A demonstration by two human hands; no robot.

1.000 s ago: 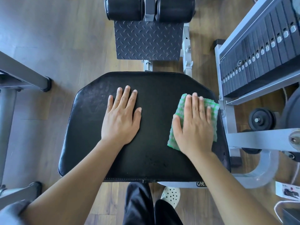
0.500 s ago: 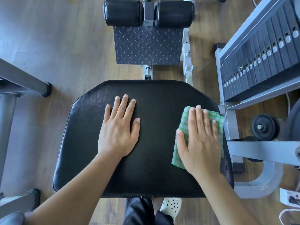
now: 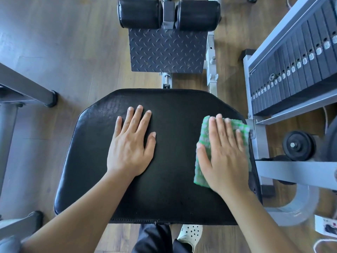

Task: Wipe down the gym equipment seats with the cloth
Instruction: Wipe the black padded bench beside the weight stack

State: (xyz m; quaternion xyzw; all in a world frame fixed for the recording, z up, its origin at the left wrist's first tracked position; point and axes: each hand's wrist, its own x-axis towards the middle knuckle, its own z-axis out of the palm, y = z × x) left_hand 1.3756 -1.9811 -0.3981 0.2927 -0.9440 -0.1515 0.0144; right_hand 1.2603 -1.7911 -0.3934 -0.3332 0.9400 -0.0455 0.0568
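On black seat (image 3: 169,189), both hands flat, right hand (image 3: 221,154) pressing cloth (image 3: 205,132)

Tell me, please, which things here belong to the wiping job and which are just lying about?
Job: cloth, seat, right hand pressing the cloth, left hand flat on the seat.
Lying about: rollers, footplate, weight stack, weight disc.

Left grip (image 3: 130,147) and right grip (image 3: 223,157) both lie flat, palms down, fingers straight.
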